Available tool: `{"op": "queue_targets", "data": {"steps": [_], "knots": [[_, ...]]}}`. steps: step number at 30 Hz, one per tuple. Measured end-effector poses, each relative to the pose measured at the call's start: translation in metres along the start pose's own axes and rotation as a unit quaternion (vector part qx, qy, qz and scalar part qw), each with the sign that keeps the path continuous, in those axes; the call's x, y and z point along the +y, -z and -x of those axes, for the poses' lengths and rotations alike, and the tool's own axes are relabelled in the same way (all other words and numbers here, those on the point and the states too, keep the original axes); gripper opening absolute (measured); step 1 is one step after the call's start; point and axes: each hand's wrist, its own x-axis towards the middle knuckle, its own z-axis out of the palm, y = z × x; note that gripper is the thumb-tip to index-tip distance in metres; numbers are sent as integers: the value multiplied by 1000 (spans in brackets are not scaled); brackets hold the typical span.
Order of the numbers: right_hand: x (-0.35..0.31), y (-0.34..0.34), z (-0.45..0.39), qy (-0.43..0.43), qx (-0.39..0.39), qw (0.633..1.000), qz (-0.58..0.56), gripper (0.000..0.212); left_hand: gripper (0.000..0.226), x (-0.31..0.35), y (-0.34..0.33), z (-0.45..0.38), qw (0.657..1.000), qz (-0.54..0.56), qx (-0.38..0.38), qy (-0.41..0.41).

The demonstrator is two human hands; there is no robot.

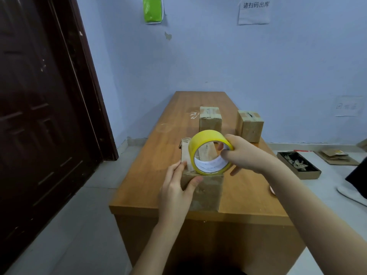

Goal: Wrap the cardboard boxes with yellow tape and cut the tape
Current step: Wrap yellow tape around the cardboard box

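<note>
Gripping yellow tape roll, right hand; wall notice "请扫码出库"

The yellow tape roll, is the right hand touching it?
Touching. The head view shows the right hand gripping the yellow tape roll, fingers curled through its core and over its rim.

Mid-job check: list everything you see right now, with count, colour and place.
Near cardboard box: 1, brown, front of the table, under the tape roll.
Far cardboard boxes: 2, brown, already taped in clear or brown tape, far half of the table.
Yellow tape roll: 1, yellow, above the near box.
Table: 1, orange-brown wood.
Door: 1, dark brown, left.
Tray of scraps: 1, dark, floor at right.
Flat cardboard: a few pieces, floor beside the tray.
Wall papers: 1 white, 1 green.
Left hand: grip on the near box's corner.
Right hand: grip on the roll.
</note>
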Motion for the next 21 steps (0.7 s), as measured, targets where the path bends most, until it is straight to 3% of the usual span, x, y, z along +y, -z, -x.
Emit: {"op": "queue_targets", "data": {"steps": [5, 9, 13, 21], "knots": [[15, -23, 3, -5, 84, 996, 33, 19, 66, 2, 0, 1, 1000, -13, -11, 7], [13, -17, 4, -20, 40, 997, -67, 14, 67, 3, 1, 0, 999, -9, -25, 19], [7, -6, 6, -25, 1, 999, -40, 16, 66, 3, 0, -1, 999, -13, -28, 22], [9, 3, 14, -26, -5, 997, -76, 14, 68, 8, -2, -2, 999, -9, -42, 34]]}}
